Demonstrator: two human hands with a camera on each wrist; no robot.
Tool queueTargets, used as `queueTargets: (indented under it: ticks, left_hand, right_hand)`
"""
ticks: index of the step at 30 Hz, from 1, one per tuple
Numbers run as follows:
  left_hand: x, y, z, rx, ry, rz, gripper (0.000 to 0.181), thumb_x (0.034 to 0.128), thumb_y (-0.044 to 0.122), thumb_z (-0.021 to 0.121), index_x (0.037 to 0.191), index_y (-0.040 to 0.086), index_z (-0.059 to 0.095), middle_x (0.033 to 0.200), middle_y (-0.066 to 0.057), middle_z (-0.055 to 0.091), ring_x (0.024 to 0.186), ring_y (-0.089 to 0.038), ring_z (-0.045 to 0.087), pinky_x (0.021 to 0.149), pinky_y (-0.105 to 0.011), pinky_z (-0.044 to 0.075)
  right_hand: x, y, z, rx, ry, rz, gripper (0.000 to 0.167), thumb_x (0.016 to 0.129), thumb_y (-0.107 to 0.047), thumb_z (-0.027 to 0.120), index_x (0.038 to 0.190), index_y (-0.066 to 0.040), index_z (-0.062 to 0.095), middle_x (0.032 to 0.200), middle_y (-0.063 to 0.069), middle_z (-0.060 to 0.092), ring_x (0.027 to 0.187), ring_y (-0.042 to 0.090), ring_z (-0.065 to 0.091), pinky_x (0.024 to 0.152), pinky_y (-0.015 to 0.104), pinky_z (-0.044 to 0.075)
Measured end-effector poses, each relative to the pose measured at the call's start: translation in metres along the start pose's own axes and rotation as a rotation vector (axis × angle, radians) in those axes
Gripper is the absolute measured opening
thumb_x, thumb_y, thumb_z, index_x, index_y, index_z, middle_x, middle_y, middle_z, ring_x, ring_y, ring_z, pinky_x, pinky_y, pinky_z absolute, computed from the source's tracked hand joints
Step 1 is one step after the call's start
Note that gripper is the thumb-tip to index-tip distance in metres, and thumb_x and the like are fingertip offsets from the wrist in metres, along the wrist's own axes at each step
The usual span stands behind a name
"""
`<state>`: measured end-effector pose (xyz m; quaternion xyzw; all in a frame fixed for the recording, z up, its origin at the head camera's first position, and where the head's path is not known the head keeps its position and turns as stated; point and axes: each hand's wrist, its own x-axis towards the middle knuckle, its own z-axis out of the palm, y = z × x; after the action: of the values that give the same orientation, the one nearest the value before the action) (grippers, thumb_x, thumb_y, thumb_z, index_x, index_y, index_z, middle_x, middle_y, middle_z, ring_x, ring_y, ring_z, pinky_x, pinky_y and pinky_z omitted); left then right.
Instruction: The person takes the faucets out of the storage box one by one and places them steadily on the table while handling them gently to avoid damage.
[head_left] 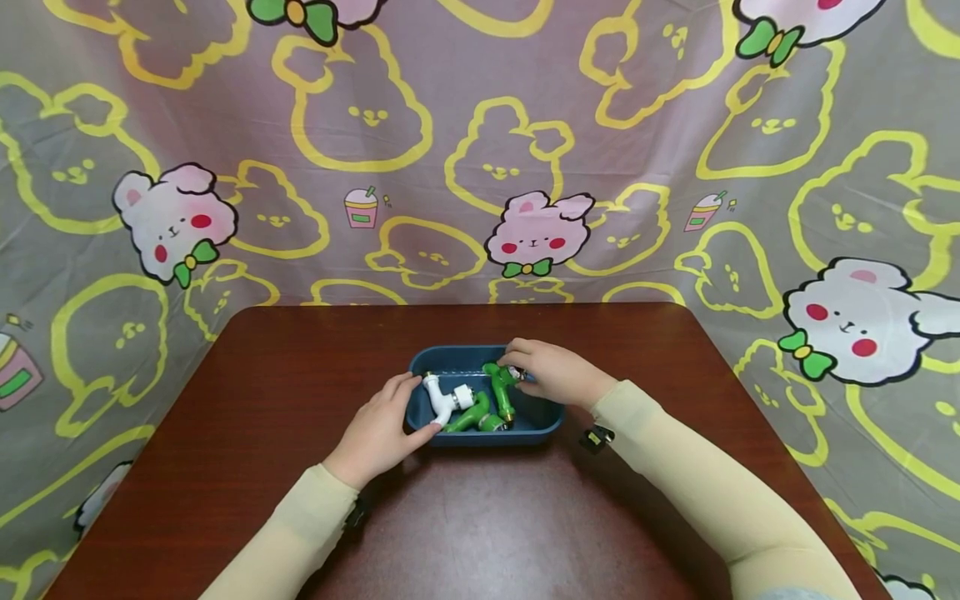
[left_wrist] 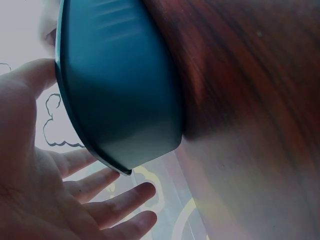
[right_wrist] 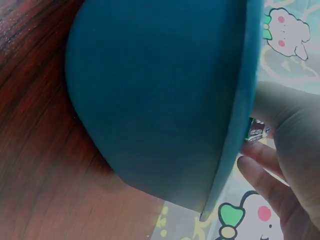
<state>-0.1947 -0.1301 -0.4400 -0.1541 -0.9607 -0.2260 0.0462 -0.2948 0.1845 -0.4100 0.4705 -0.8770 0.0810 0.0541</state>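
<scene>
A blue plastic tub [head_left: 495, 438] stands on the table with several taps in it. At its left lies a white tap [head_left: 441, 406]; a green tap [head_left: 472, 415] lies near the front wall. Another green tap [head_left: 502, 395] leans at the right, its brass end down. My right hand [head_left: 558, 372] reaches over the tub's rim and pinches this tap by its silver end [right_wrist: 256, 131], thumb and fingers on either side. My left hand [head_left: 377, 429] rests at the tub's left end, fingers spread and mostly straight, thumb against the rim in the left wrist view.
The tub sits on a dark red-brown wooden table [head_left: 480, 517], towards its middle. A patterned cloth [head_left: 420, 108] with cartoon animals hangs behind and on both sides of the table. A small black device [head_left: 597, 437] is on the right wrist.
</scene>
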Motion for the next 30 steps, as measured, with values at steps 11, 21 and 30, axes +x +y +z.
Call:
queueTargets:
  ticks: [11,21,30]
  left_hand:
    - [0.0,0.0,0.0,0.001,0.0,-0.001,0.085,0.0902,0.053,0.075,0.152,0.003,0.046,0.155,-0.021,0.045,0.132,-0.04,0.057,0.105,-0.055,0.051]
    - [0.0,-0.001,0.001,-0.002,0.002,-0.003,0.085,0.0898,0.053,0.075,0.152,0.003,0.046,0.156,-0.021,0.044,0.132,-0.04,0.057,0.105,-0.055,0.051]
    - [0.0,-0.001,0.002,-0.004,0.003,-0.003,0.085,0.09,0.053,0.075,0.152,0.003,0.046,0.156,-0.021,0.044,0.132,-0.041,0.056,0.105,-0.056,0.05]
  right_hand:
    - [-0.004,-0.001,-0.004,0.014,0.062,-0.012,0.047,0.087,-0.013,0.083,0.131,-0.011,0.067,0.122,0.001,0.061,0.11,0.015,0.06,0.098,0.032,0.056]
    - [-0.008,-0.003,-0.008,0.037,0.084,-0.008,0.042,0.088,-0.015,0.082,0.128,-0.018,0.069,0.117,-0.001,0.061,0.102,0.012,0.058,0.091,0.028,0.057]
    - [-0.01,-0.002,-0.01,0.064,0.091,0.038,0.039,0.091,-0.025,0.081,0.127,-0.018,0.067,0.115,-0.003,0.06,0.099,0.008,0.06,0.091,0.026,0.057]
